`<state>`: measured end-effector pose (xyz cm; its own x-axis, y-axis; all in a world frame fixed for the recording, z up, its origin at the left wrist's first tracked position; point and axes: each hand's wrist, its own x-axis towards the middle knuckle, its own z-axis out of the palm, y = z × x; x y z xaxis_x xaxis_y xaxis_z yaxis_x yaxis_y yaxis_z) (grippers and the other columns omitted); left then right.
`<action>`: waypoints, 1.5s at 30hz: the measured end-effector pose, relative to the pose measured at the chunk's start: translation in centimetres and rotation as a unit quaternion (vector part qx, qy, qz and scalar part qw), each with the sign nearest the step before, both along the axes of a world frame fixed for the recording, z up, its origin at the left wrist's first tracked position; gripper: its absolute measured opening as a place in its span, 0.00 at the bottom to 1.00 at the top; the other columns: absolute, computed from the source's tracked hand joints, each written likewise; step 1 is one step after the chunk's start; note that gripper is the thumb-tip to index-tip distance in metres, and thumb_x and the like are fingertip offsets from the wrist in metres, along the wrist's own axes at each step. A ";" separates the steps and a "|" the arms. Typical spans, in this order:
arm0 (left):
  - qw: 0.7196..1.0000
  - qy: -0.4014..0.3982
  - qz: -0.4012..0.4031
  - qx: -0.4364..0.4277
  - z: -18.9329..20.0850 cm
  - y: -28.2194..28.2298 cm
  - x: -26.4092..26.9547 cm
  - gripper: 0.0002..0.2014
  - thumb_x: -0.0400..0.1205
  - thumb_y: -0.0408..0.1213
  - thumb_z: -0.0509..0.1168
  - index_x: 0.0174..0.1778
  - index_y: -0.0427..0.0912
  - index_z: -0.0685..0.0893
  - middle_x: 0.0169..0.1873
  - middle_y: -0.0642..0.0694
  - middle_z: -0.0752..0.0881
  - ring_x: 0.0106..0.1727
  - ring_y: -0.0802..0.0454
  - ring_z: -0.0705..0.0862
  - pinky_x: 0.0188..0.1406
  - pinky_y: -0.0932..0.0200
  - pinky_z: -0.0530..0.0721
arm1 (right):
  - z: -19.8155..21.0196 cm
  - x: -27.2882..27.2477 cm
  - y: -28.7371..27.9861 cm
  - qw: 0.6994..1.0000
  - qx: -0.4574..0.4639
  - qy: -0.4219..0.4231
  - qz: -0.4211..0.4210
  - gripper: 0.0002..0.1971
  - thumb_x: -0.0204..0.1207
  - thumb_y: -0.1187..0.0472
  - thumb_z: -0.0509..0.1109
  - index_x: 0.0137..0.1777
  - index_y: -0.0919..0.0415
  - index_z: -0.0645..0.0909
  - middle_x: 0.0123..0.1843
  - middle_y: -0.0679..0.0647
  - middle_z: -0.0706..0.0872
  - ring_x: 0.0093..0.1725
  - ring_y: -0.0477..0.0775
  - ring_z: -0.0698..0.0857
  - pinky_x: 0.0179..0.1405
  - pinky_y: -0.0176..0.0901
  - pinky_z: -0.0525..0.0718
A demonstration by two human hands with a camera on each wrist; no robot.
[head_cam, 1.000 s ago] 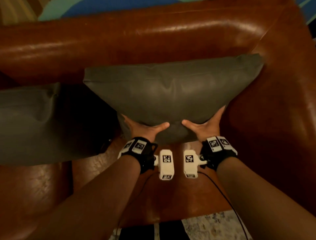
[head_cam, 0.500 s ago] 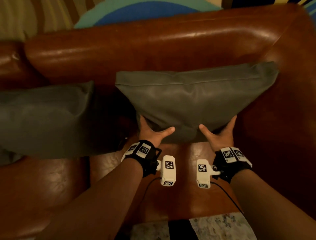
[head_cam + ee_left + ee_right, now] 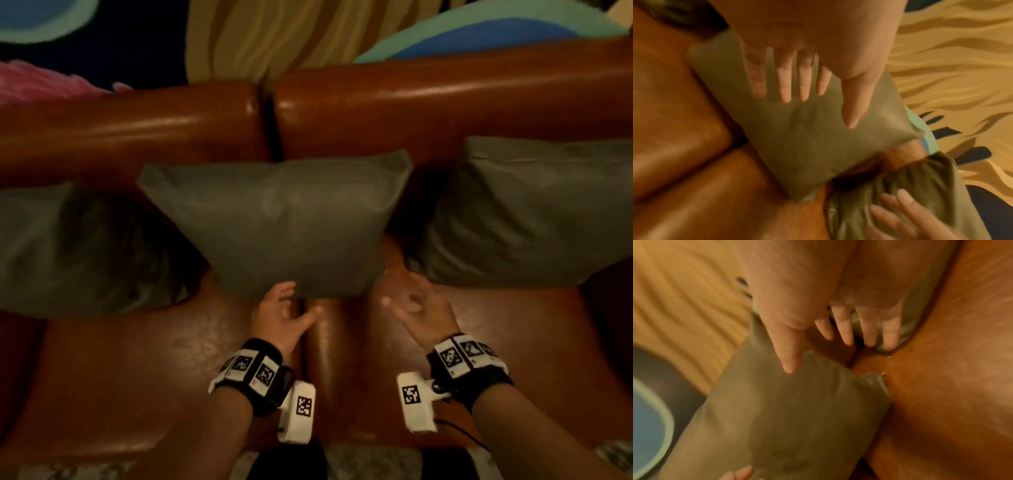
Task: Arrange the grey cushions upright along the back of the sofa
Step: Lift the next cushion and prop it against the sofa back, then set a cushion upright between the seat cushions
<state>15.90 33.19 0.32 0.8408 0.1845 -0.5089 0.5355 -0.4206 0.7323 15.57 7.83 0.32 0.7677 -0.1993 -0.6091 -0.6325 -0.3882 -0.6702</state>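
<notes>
Home living room: brown leather sofa, grey cushions, bright patterned rug behind.

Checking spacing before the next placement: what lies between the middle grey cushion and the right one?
In the head view, nothing: only bare brown sofa leather shows between the middle cushion and the right cushion; they stand apart.
</notes>
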 end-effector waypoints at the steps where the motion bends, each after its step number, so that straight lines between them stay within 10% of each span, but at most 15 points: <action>1: 1.000 -0.011 0.018 0.012 0.2 2.4 0.0 0.34 0.67 0.39 0.84 0.66 0.50 0.77 0.65 0.48 0.81 0.68 0.47 0.82 0.67 0.56 0.79 | 0.5 0.6 2.5 0.999 0.009 -0.032 0.004 0.48 0.78 0.60 0.87 0.96 0.61 0.68 0.81 0.51 0.82 0.84 0.53 0.81 0.76 0.34 0.72; 8: 0.994 -0.044 0.080 0.059 0.1 11.6 3.9 0.70 0.53 0.46 0.89 0.88 0.43 0.53 0.84 0.41 0.62 0.83 0.47 0.66 0.77 0.60 0.64 | -0.9 4.8 10.6 0.989 -0.014 -0.127 -0.081 0.78 0.58 0.59 0.98 1.01 0.62 0.49 0.99 0.58 0.60 0.98 0.57 0.62 0.98 0.46 0.59; 12: 0.995 -0.068 0.066 0.020 -1.8 13.1 7.4 0.81 0.35 0.62 0.87 0.86 0.55 0.51 0.83 0.49 0.66 0.82 0.51 0.68 0.82 0.45 0.69 | -3.2 6.8 9.9 0.985 -0.013 -0.138 -0.102 0.89 0.39 0.37 0.94 1.00 0.58 0.47 0.96 0.55 0.66 0.95 0.57 0.68 0.97 0.63 0.68; 15: 0.995 -0.081 0.056 0.008 -3.2 13.3 9.0 0.81 0.32 0.63 0.86 0.84 0.54 0.54 0.79 0.51 0.71 0.79 0.52 0.73 0.81 0.44 0.71 | -4.8 7.8 9.1 0.981 0.003 -0.171 -0.087 0.85 0.40 0.38 0.93 0.98 0.58 0.50 0.92 0.53 0.71 0.92 0.55 0.73 0.96 0.62 0.70; 18: 0.992 -0.111 0.050 -0.011 -3.6 12.9 10.0 0.73 0.43 0.41 0.91 0.83 0.43 0.56 0.77 0.47 0.74 0.75 0.54 0.75 0.81 0.51 0.70 | -5.5 8.3 9.0 0.981 0.010 -0.177 -0.078 0.81 0.45 0.45 0.96 0.97 0.60 0.52 0.90 0.53 0.74 0.88 0.52 0.76 0.96 0.55 0.72; 23: 0.989 -0.129 0.058 -0.034 -3.4 13.1 9.0 0.62 0.51 0.26 0.89 0.80 0.41 0.62 0.68 0.54 0.76 0.69 0.60 0.76 0.62 0.82 0.72 | -5.2 8.2 9.7 0.982 0.027 -0.173 -0.074 0.63 0.62 0.70 0.95 0.93 0.66 0.60 0.77 0.46 0.76 0.78 0.42 0.75 0.58 -0.02 0.65; 27: 0.991 -0.116 0.056 -0.042 -3.3 13.2 8.1 0.59 0.51 0.27 0.89 0.78 0.38 0.66 0.68 0.49 0.81 0.67 0.56 0.81 0.68 0.73 0.77 | -3.5 8.1 10.3 0.986 0.032 -0.154 -0.057 0.56 0.66 0.73 0.92 0.91 0.70 0.64 0.74 0.47 0.76 0.74 0.41 0.73 0.48 -0.03 0.61; 36: 0.993 -0.091 0.070 -0.037 -3.3 13.9 7.7 0.58 0.51 0.31 0.90 0.77 0.39 0.68 0.69 0.48 0.82 0.69 0.54 0.83 0.74 0.57 0.78 | -4.5 7.9 11.0 0.985 0.023 -0.166 -0.049 0.55 0.58 0.74 0.95 0.86 0.74 0.71 0.72 0.50 0.81 0.70 0.43 0.82 0.61 0.02 0.68; 41: 0.994 -0.079 0.068 -0.037 -5.1 13.3 9.4 0.69 0.39 0.61 0.88 0.78 0.49 0.66 0.71 0.52 0.81 0.72 0.55 0.81 0.77 0.47 0.77 | -4.2 8.8 9.9 0.981 0.063 -0.175 -0.063 0.56 0.60 0.76 0.94 0.87 0.73 0.68 0.71 0.47 0.80 0.62 0.25 0.81 0.58 0.01 0.68; 45: 0.994 -0.066 0.075 -0.040 -5.3 12.8 9.0 0.57 0.48 0.41 0.91 0.73 0.44 0.71 0.65 0.54 0.84 0.65 0.62 0.84 0.74 0.55 0.78 | -4.2 8.1 9.7 0.980 0.068 -0.174 -0.066 0.54 0.60 0.76 0.94 0.86 0.73 0.71 0.73 0.49 0.83 0.58 0.09 0.80 0.61 0.03 0.71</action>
<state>24.94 45.96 -4.95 0.8673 0.2762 -0.4141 0.4849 -0.2812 0.8281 23.66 17.50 -3.83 0.9066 -0.2457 -0.3431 -0.3955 -0.2109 -0.8939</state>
